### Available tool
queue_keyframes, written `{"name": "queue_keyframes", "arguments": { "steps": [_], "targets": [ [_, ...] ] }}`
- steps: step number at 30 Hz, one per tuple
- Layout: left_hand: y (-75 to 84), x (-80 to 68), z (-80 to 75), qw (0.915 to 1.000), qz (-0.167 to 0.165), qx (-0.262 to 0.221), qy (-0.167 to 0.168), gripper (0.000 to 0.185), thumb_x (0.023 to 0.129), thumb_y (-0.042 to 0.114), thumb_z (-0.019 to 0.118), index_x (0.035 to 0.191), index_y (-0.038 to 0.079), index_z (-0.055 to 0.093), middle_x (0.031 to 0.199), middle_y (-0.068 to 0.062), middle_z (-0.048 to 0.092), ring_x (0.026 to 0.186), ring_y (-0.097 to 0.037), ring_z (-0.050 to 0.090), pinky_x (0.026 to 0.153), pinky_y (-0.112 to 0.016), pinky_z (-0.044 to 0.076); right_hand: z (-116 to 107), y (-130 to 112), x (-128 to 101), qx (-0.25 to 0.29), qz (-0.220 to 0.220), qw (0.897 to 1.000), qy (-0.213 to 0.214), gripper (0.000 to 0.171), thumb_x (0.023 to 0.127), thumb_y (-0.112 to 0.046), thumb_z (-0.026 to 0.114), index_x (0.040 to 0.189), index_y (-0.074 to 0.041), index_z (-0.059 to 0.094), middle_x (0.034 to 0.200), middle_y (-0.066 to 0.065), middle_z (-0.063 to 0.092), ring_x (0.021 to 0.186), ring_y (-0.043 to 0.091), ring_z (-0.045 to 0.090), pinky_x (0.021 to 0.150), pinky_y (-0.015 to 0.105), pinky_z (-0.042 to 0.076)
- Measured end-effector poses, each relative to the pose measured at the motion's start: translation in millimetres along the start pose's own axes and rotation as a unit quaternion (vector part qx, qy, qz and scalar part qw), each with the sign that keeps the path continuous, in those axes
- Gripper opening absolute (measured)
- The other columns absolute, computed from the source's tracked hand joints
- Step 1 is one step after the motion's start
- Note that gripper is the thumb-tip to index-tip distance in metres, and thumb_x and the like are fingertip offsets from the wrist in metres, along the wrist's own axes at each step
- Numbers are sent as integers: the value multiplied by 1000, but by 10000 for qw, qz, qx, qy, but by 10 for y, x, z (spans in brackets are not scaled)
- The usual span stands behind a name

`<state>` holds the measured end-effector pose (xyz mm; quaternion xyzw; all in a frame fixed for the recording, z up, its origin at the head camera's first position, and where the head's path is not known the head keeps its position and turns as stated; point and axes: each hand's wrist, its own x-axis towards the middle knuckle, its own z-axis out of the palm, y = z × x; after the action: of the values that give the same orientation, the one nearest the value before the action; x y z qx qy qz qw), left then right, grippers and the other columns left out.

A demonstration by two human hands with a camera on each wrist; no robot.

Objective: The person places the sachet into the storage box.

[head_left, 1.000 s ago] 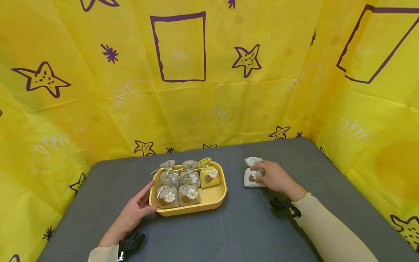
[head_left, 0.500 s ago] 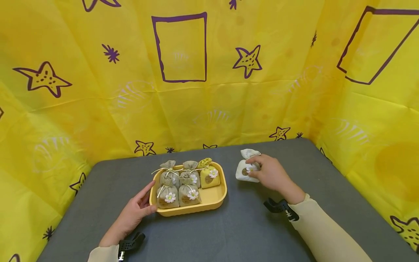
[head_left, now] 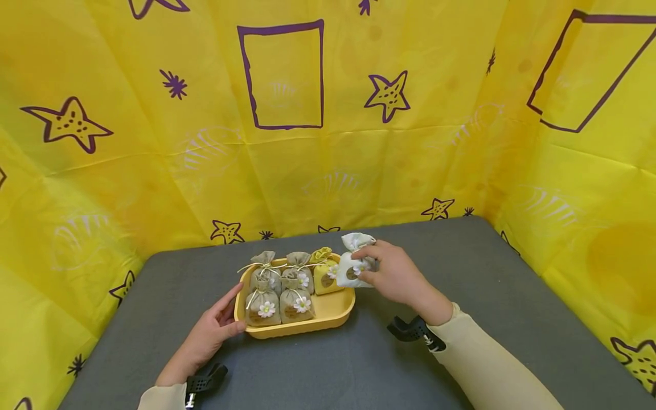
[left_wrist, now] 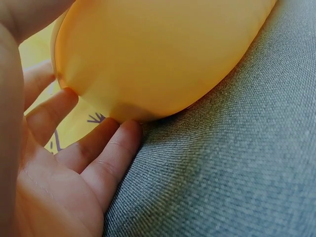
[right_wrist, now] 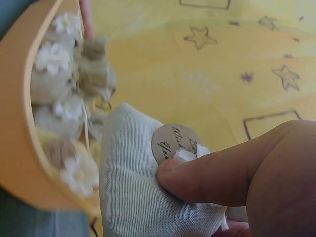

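Observation:
My right hand (head_left: pixel 381 272) pinches a small white cloth pouch (head_left: pixel 352 264) with a daisy and a round tag, holding it in the air at the right rim of a yellow tray (head_left: pixel 328 316). In the right wrist view my thumb (right_wrist: pixel 222 180) presses on the white pouch (right_wrist: pixel 133 192) beside its tag. Several tied pouches (head_left: pixel 279 285), beige ones and a yellow one (head_left: pixel 326 273), fill the tray's left and back. My left hand (head_left: pixel 217 324) holds the tray's left rim, thumb against the side. The left wrist view shows fingers (left_wrist: pixel 94 148) curled under the tray's wall (left_wrist: pixel 158 54).
The tray stands on a grey cloth-covered table (head_left: pixel 369 364). Yellow sheeting with purple stars and squares (head_left: pixel 287 114) walls the table at the back and both sides. The tray's front right corner (head_left: pixel 335 304) holds no pouch.
My right hand lifted the white pouch off the table at the right and carried it left to the tray's right rim. The left hand and the tray stayed put.

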<state>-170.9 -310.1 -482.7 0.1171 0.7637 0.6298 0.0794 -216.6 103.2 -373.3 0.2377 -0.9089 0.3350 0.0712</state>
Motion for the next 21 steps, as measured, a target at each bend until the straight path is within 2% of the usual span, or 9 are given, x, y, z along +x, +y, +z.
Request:
{"name": "queue_keyframes", "arguments": {
  "steps": [3, 9, 15, 21],
  "targets": [
    [-4, -1, 1, 10000, -2, 31, 13, 79, 97, 7, 67, 160, 13, 20, 161, -24, 15, 138, -27, 35, 96, -23, 45, 79, -99, 20, 90, -116, 9998, -119, 32, 84, -15, 82, 115, -18, 74, 102, -3, 60, 79, 15, 53, 68, 35, 46],
    [-24, -1, -7, 10000, 45, -14, -8, 79, 97, 7, 67, 160, 13, 20, 161, -24, 14, 136, -16, 37, 96, -22, 44, 230, -203, 69, -31, -242, 9991, -342, 31, 85, -13, 80, 114, -19, 74, 102, -2, 60, 82, 16, 52, 71, 35, 45],
    [-17, 2, -4, 10000, -10, 43, 27, 79, 97, 9, 67, 160, 14, 20, 161, -24, 15, 138, -28, 35, 96, -23, 44, 330, -239, 104, -137, -74, 9978, -640, 29, 87, -15, 78, 115, -21, 73, 112, 0, 61, 94, 20, 58, 77, 38, 47],
    [-10, -4, -2, 9999, 79, -56, -29, 79, 97, 6, 66, 160, 12, 19, 161, -25, 14, 131, -6, 42, 96, -23, 45, 405, -190, 118, -240, -49, 9968, -757, 30, 87, -19, 79, 117, -24, 72, 117, 0, 62, 102, 23, 59, 81, 40, 49]
  ]
}}
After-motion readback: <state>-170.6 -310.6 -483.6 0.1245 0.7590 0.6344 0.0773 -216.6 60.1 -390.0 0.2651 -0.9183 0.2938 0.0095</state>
